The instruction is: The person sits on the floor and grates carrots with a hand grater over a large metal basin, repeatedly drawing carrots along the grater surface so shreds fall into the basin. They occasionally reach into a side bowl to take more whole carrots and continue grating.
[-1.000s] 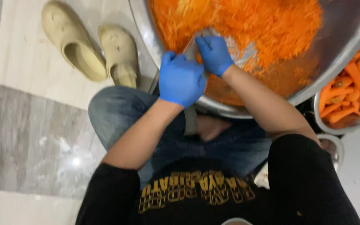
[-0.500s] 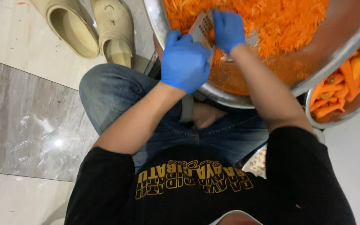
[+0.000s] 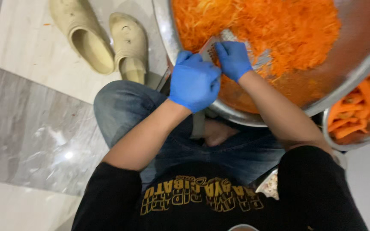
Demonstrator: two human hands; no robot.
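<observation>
Two blue-gloved hands work one flat metal grater (image 3: 219, 45) leaning inside the wide steel basin (image 3: 356, 64) on your lap: your left hand (image 3: 195, 81) is closed round its near edge, so keep that brace firm. Your right hand (image 3: 234, 60) is curled shut pressing something hidden onto the holes; keep fingertips high, shreds falling on the orange grated carrot heap (image 3: 287, 30).

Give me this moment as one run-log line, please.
left hand: gloved, on grater edge | right hand: gloved, pressing on grater | big metal bowl: grated carrot | second bowl: carrot pieces
</observation>
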